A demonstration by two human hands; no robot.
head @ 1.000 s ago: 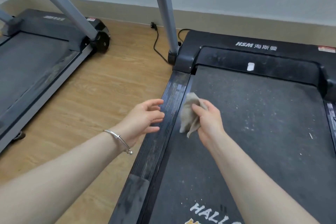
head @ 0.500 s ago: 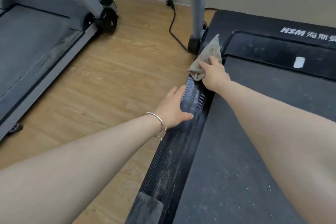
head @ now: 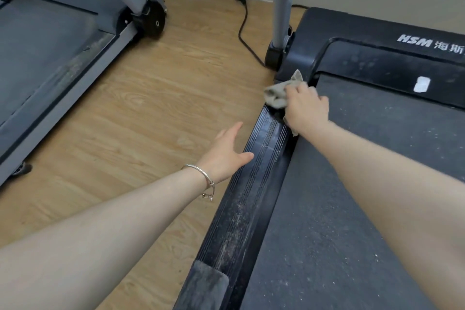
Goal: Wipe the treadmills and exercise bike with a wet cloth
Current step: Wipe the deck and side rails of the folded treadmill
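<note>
My right hand [head: 305,106] is stretched fwd, arm straight, grip clamped on the bunched grey cloth [head: 278,94], pressing it onto the far end of the black ribbed side rail [head: 254,184] of the right treadmill [head: 327,209], just below the motor cover corner. My left hand [head: 226,151] is out flat, fingers straight & apart, holding nothing; thumb touches the rail's outer edge, fingers lie over the wood floor [head: 151,113]. Silver bangle [head: 205,180] on the left wrist. Motor cover reads "HSM" + Chinese chars, cut off at frame edge. White sticker [head: 422,84] blank as far as I can tell. 2nd treadmill [head: 50,45] at left: label too blurred to read.
</note>
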